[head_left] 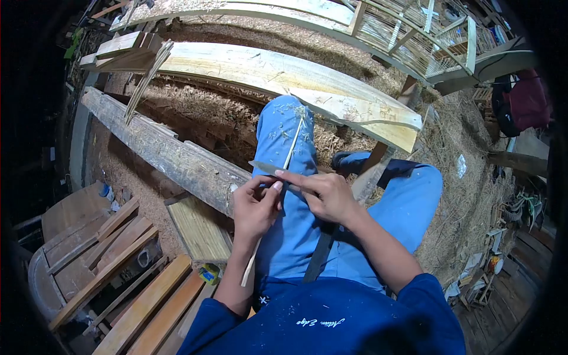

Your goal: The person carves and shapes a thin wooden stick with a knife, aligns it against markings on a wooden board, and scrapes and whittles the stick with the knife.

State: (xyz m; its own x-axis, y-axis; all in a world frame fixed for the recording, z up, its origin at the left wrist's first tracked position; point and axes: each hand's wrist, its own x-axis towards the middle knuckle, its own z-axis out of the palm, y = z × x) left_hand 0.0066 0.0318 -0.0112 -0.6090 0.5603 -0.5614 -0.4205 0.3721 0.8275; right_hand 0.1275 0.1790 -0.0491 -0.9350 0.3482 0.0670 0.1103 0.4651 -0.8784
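My left hand (256, 204) is closed around a thin pale strip that looks like bamboo (293, 141). The strip slants across my jeans-covered knee, its far tip among small shavings and its near end passing below my left wrist. In my right hand (331, 195) is a knife, its blade (263, 167) pointing left and lying across the strip just beyond my left fingertips. My right index finger presses along the blade. A dark flat bar (319, 255) runs from beneath my right hand toward my lap; whether it is the knife's handle I cannot tell.
A bundle of thin strips (148, 80) leans on a weathered beam (160, 148) to the left. Beyond my knee lies a long pale plank (254, 68). Sawn boards (145, 305) stand at lower left. Shavings cover the ground; a dark red bag (526, 103) hangs at right.
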